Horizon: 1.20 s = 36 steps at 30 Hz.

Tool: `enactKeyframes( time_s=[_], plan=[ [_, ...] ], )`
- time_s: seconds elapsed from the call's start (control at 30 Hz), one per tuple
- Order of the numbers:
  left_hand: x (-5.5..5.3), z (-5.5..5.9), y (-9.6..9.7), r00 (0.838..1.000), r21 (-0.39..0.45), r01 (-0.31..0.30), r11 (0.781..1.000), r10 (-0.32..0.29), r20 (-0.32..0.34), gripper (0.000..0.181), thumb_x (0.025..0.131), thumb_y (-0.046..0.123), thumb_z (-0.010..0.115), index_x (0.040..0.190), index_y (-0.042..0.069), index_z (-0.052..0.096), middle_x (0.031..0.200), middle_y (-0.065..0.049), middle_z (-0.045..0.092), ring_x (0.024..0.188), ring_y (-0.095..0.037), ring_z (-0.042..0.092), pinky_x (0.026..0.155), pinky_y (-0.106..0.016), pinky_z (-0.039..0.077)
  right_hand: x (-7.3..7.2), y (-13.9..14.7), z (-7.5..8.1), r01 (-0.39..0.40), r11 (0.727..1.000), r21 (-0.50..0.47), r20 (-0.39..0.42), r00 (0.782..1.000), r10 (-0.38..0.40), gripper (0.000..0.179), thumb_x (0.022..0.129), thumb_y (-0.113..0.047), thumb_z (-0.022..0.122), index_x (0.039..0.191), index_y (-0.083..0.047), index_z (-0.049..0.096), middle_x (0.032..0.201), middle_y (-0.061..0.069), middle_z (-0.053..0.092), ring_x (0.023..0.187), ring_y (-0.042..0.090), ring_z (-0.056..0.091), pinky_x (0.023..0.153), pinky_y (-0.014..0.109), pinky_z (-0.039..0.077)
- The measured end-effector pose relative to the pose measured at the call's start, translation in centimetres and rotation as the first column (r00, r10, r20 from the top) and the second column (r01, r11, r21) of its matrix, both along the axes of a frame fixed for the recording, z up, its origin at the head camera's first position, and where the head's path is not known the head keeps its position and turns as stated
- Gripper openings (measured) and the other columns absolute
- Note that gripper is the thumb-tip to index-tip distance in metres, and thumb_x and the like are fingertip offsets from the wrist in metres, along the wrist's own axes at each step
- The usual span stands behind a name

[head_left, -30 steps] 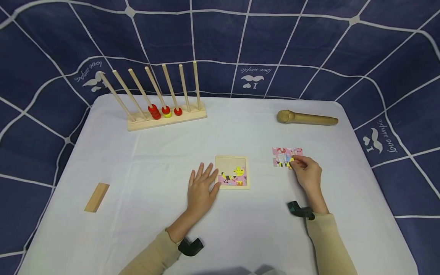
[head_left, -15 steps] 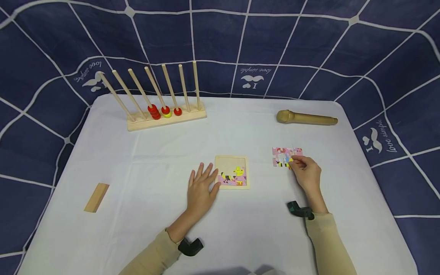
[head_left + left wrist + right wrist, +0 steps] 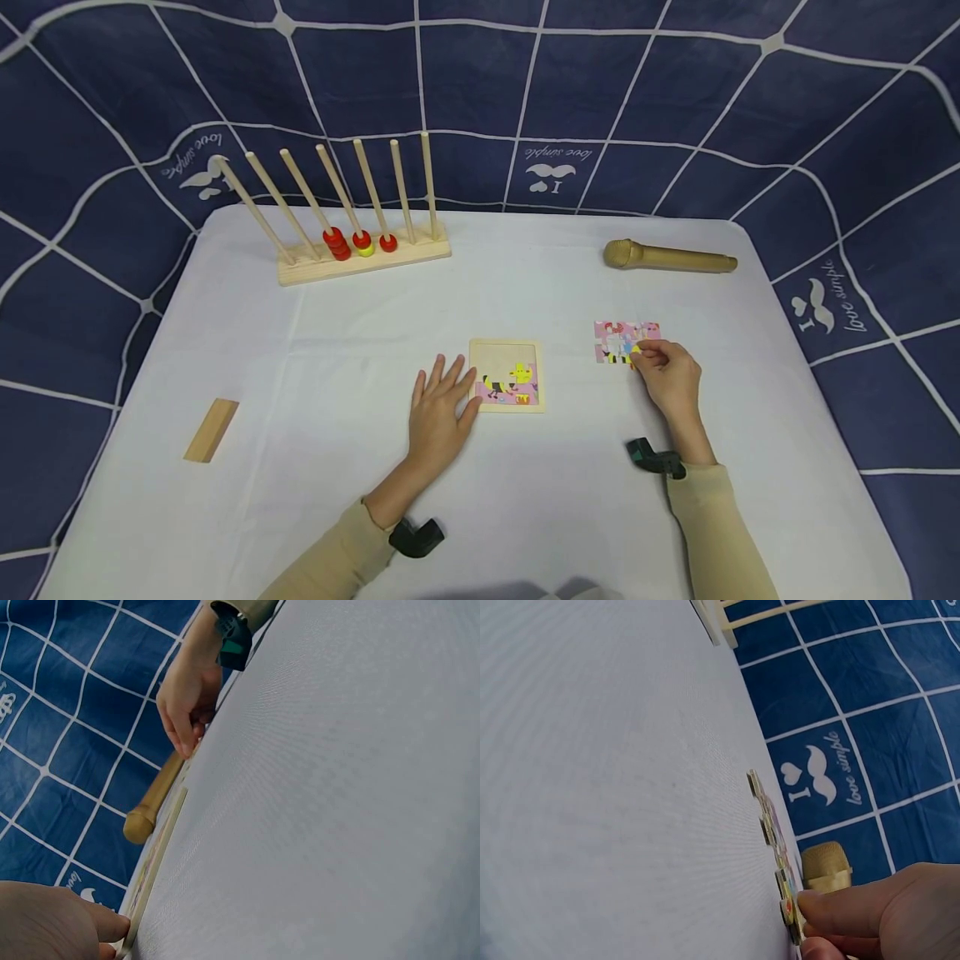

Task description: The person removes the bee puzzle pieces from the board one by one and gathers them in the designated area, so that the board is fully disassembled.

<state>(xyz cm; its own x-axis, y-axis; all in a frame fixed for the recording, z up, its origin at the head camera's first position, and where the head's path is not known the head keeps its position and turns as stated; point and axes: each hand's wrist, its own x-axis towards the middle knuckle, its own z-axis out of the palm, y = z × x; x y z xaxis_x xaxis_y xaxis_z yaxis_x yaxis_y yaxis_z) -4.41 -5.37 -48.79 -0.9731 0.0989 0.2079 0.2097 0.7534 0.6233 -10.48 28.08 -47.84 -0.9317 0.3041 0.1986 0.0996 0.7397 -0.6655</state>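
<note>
One flat, oblong block of tan wood (image 3: 212, 431) lies at far left. Farther back stands a pale wooden counting rack (image 3: 367, 263), its seven slim round rods carrying a few glossy red and yellow beads. The left hand (image 3: 437, 425) lies spread wide, gripping nothing, thumb and fingertip against the square, shallow wooden puzzle tray (image 3: 506, 341). Its lower part holds printed pieces; too hard a push there could slide the tray over the smooth white cloth (image 3: 555, 517). To its right, well apart, sits a cluster of thin, pink-printed puzzle pieces (image 3: 611, 340) with notched edges. The right hand (image 3: 670, 379) pinches narrowly at its near right corner; I cannot tell whether on one piece. Interlocked neighbours might drag along or scatter. Behind lies a gold, round-headed microphone (image 3: 671, 257).
</note>
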Motion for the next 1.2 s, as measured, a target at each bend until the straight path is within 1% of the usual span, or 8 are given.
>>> enactKeyframes(
  time_s=[0.23,0.33,0.43,0.53,0.63,0.77,0.93,1.2],
  plan=[
    [0.0,0.0,0.0,1.0,-0.002,-0.003,1.0,0.003,0.003,0.043,0.087,0.018,0.073,0.128,0.005,0.065,0.145,-0.012,0.051,0.145,-0.035,0.033,0.117,-0.057,0.017,0.1,-0.9,1.0,0.002,0.999,-0.038,-0.024,1.0,-0.003,0.018,0.085,-0.006,0.072,0.101,0.002,0.073,0.085,0.015,0.068,0.067,-0.006,0.047,0.059,0.008,0.035],
    [0.0,0.0,0.0,1.0,0.001,-0.006,1.0,0.006,0.004,0.043,0.087,0.018,0.073,0.128,0.006,0.065,0.145,-0.012,0.051,0.145,-0.035,0.033,0.118,-0.057,0.017,0.1,-2.1,1.7,-0.044,0.995,-0.085,-0.034,0.999,0.041,0.02,0.085,-0.004,0.071,0.104,0.002,0.073,0.086,0.016,0.067,0.067,-0.007,0.047,0.058,0.008,0.036],
    [0.0,0.1,0.0,1.0,0.001,-0.007,1.0,0.007,0.0,0.042,0.087,0.018,0.072,0.127,0.006,0.065,0.145,-0.012,0.051,0.144,-0.035,0.034,0.117,-0.057,0.018,0.0,-3.9,2.1,-0.121,0.984,-0.132,-0.021,0.993,0.119,0.022,0.083,-0.003,0.073,0.105,0.002,0.072,0.085,0.015,0.066,0.067,-0.005,0.048,0.057,0.008,0.037],
    [0.0,0.0,-0.1,1.0,0.002,-0.008,1.0,0.008,0.001,0.042,0.088,0.019,0.072,0.127,0.006,0.065,0.145,-0.012,0.051,0.144,-0.036,0.034,0.117,-0.057,0.018,0.1,-5.9,2.2,-0.223,0.961,-0.165,-0.003,0.974,0.225,0.023,0.083,-0.003,0.075,0.106,0.001,0.072,0.087,0.014,0.066,0.07,0.002,0.052,0.058,0.009,0.039],
    [0.0,0.1,0.0,1.0,0.004,-0.007,1.0,0.007,0.0,0.042,0.087,0.019,0.072,0.127,0.006,0.065,0.144,-0.012,0.051,0.144,-0.035,0.034,0.117,-0.057,0.018,0.3,-7.9,2.3,-0.324,0.929,-0.179,0.014,0.943,0.331,0.025,0.083,-0.005,0.075,0.107,-0.001,0.072,0.089,0.012,0.066,0.074,0.011,0.054,0.061,0.012,0.041],
    [0.0,0.1,0.0,1.0,0.007,-0.005,1.0,0.005,0.003,0.042,0.087,0.019,0.072,0.127,0.006,0.065,0.145,-0.012,0.051,0.144,-0.035,0.034,0.118,-0.057,0.017,0.5,-10.1,2.2,-0.414,0.891,-0.188,0.019,0.905,0.424,0.026,0.082,-0.005,0.076,0.107,-0.003,0.072,0.089,0.011,0.065,0.076,0.017,0.055,0.063,0.016,0.042],
    [0.0,0.1,0.1,1.0,0.001,-0.002,1.0,0.002,0.007,0.043,0.087,0.018,0.073,0.127,0.006,0.065,0.145,-0.012,0.051,0.144,-0.036,0.034,0.117,-0.057,0.018,0.7,-11.5,2.0,-0.455,0.866,-0.206,0.037,0.881,0.472,0.029,0.08,-0.006,0.078,0.108,-0.004,0.072,0.091,0.011,0.064,0.076,0.016,0.054,0.063,0.018,0.043],
    [0.0,0.1,0.0,1.0,-0.006,-0.003,1.0,0.003,0.016,0.043,0.087,0.018,0.073,0.128,0.007,0.065,0.145,-0.011,0.051,0.145,-0.034,0.033,0.118,-0.057,0.017,0.7,-11.9,1.7,-0.479,0.854,-0.205,0.034,0.868,0.495,0.034,0.075,-0.004,0.082,0.107,-0.003,0.072,0.09,0.011,0.063,0.073,0.015,0.054,0.062,0.019,0.043]
  ],
)
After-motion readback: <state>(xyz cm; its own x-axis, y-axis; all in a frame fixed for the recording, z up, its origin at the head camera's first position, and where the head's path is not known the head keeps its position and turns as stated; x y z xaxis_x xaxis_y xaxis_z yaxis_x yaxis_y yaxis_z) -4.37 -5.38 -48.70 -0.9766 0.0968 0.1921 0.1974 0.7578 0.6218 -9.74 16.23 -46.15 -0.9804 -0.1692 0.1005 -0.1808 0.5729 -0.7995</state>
